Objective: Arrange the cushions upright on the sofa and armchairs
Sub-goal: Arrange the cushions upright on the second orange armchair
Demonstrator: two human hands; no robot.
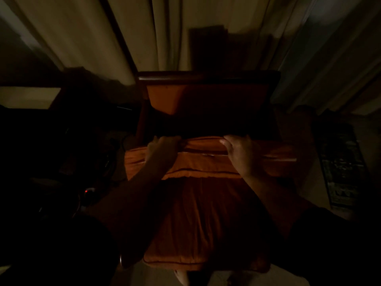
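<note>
Dim room: the orange cushion [198, 162] lies flat on the armchair [206, 76] seat, long axis running left to right. Left hand [162, 146] and right hand [239, 151] both curl closed over its far edge, gripping.

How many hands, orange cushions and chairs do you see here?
Hands: 2, the left hand and the right hand
Orange cushions: 2, the back cushion being gripped and the seat cushion
Chairs: 1, the armchair
Total: 5
</note>
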